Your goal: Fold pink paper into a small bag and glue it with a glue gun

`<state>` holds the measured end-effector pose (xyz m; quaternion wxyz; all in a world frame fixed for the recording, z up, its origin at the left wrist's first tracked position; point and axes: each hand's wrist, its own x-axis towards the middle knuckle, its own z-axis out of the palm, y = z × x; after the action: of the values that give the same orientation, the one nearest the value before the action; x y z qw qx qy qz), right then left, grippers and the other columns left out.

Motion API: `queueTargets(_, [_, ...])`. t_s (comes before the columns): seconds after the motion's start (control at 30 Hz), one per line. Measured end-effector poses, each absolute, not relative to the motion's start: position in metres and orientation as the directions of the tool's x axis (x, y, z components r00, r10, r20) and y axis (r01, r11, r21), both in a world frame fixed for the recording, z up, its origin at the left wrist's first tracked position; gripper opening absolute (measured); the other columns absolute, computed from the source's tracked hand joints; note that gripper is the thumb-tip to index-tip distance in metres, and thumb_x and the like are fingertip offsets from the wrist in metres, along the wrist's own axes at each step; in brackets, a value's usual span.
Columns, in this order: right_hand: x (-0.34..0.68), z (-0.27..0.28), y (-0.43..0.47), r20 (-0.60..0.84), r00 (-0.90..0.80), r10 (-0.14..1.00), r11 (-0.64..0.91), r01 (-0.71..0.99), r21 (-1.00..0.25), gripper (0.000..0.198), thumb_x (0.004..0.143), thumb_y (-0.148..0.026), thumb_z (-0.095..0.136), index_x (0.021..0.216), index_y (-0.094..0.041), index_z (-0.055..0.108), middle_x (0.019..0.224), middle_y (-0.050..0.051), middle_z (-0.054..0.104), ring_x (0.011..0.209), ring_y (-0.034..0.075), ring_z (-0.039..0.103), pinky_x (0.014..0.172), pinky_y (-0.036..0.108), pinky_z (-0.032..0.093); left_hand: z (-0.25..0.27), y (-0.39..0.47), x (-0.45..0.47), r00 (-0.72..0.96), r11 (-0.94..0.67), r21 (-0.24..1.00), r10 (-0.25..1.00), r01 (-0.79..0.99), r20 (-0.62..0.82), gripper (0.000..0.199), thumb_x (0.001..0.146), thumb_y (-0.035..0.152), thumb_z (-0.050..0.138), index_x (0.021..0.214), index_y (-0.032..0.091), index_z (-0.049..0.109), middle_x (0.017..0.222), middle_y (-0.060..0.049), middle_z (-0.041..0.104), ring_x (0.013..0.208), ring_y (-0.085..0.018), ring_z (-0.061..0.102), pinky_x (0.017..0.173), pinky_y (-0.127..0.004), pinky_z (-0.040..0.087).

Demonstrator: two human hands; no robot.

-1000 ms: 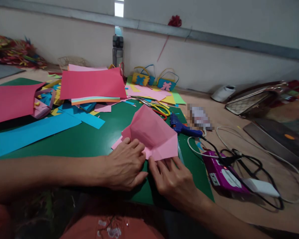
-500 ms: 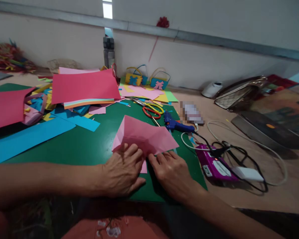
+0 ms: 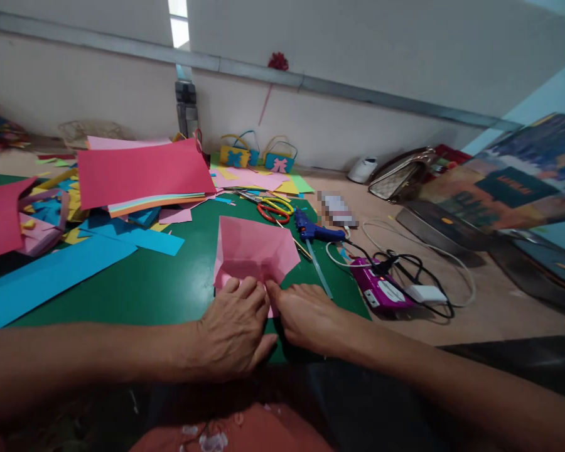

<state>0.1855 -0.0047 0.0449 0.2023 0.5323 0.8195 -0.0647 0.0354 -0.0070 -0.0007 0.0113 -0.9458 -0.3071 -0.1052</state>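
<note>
A sheet of pink paper (image 3: 254,242), creased and partly folded up into raised walls, lies on the green mat near the front edge. My left hand (image 3: 238,323) is on its near left part, fingers bent and pressing the paper down, thumb held apart. From the right, my right hand (image 3: 306,314) meets the fold beside it, index finger pushed against the paper and the other fingers curled under. The paper's near edge is partly hidden beneath both hands. Just beyond lie a blue glue gun (image 3: 315,229) and red and yellow handled scissors (image 3: 275,210).
The green mat (image 3: 188,289) carries blue paper strips (image 3: 98,263) and a stack of coloured sheets (image 3: 145,172) on the left. Small paper bags (image 3: 279,162) stand at the back. A purple power strip (image 3: 379,292) with tangled cables is on the right.
My right hand has shifted inward against the fold and curled its fingers. The paper's right flap now stands more upright. The view has turned somewhat to the right.
</note>
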Motion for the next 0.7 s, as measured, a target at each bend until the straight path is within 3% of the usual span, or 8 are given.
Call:
queueTargets(0.27, [0.176,0.049,-0.001,-0.415,-0.305,0.857,0.376,0.921,0.100,0.030,0.080,-0.015,0.041,0.107,-0.010,0.054,0.089,0.014,0.068,0.084,0.025,0.064,0.061,0.030,0.040,0.000,-0.005,0.037,0.800,-0.823,0.037,0.560,0.567,0.215,0.045,0.088,0.042,0.035,0.105,0.008,0.059,0.105,-0.014,0.057,0.094,-0.028,0.044,0.080,-0.042,0.033])
queueTargets(0.7, [0.182,0.036,0.007,-0.369,-0.312,0.875,0.338,0.941,0.007,0.020,0.081,-0.020,0.045,0.097,-0.015,0.056,0.093,0.010,0.065,0.082,0.019,0.063,0.064,0.026,0.041,-0.003,-0.004,0.037,0.797,-0.826,0.063,0.558,0.560,0.233,0.039,0.087,0.037,0.036,0.100,0.008,0.060,0.102,-0.014,0.056,0.095,-0.029,0.043,0.079,-0.044,0.038])
